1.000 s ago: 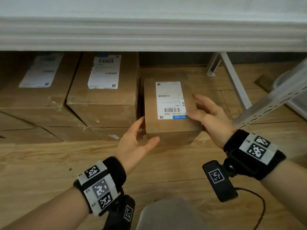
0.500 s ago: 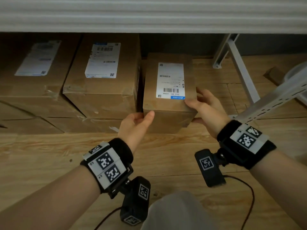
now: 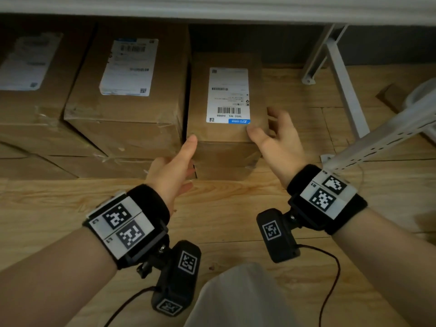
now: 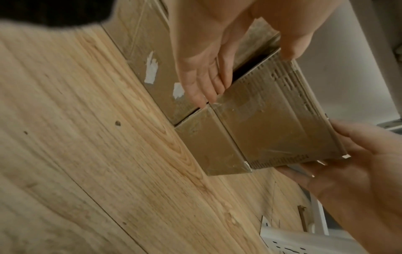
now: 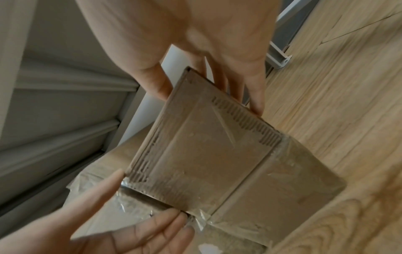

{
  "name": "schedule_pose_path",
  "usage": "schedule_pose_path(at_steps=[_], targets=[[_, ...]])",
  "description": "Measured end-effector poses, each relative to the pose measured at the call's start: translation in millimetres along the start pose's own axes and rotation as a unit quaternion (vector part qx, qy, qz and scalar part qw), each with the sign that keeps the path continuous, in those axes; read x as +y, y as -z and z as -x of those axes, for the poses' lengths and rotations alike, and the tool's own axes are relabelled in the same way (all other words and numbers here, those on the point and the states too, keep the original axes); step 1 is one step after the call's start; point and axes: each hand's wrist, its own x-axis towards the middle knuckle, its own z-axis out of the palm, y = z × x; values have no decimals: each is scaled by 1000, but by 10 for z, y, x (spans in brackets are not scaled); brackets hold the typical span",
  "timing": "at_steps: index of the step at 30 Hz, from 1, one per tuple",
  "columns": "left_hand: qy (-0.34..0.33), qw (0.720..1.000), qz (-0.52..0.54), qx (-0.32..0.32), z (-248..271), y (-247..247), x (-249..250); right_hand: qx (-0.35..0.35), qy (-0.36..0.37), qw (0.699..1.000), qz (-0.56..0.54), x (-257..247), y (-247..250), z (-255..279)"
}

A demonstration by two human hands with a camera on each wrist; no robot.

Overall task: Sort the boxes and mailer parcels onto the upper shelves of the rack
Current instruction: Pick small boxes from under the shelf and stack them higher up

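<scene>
Under the rack, far left: a large carton point(image 3: 28, 90) with a pale label is stood on the wooden floor point(image 3: 70, 208), partly in shadow.
Left of centre: a second large carton point(image 3: 127, 100), labelled on top, is set just beside the small box.
Left hand point(image 3: 172, 171): fingers are held straight against the small box's left side, reaching into the narrow gap beside the neighbouring carton; the thumb is laid on the near top corner. Nothing is clasped.
Centre, task item: the small box point(image 3: 226, 102) is seen resting on the floor below the lowest shelf edge point(image 3: 212, 8), barcode label upward, with taped ends shown in the wrist views.
Right hand point(image 3: 278, 140): fingers are spread and relaxed along the box's right side, the thumb lying at the top edge; no firm grasp is shown.
Right: white rack uprights point(image 3: 342, 90) are seen near the box.
Step judged in hand: the box is being taken from both sides for lifting.
Advice: both palms should be pressed flat and low, the box drawn clear of the carton and shelf edge before being raised, and kept level.
</scene>
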Motion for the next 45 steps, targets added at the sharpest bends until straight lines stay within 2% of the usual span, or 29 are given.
schedule_pose_path(at_steps=[5,8,11,14,18,22,26,31,35,38,45], targets=[[-1,999,-34,-6,5,28,19,54,35,994,84,-9,-17,42],[16,998,-59,-14,50,41,78,52,36,987,147,-103,14,62],[60,995,-79,-17,84,51,213,-14,11,975,222,-275,111,99],[88,983,-146,-64,195,105,387,-128,-20,935,330,-535,262,217],[4,956,-285,-69,642,255,559,-216,-15,883,417,-958,474,534],[-13,898,-423,-119,1315,497,821,-279,27,835,473,-1516,702,983],[-60,820,-532,-202,2100,768,1407,-319,100,806,488,-2351,985,1479],[-129,775,-573,-233,3176,1156,2495,-327,205,771,507,-3813,1366,2043],[-216,743,-591,-228,3929,1438,3575,-321,255,744,528,-5086,1637,2431],[-286,727,-588,-211,4445,1644,4435,-293,288,741,531,-6016,1812,2695],[-426,667,-589,-165,5360,2104,6033,-185,377,728,543,-7653,2202,3185]])
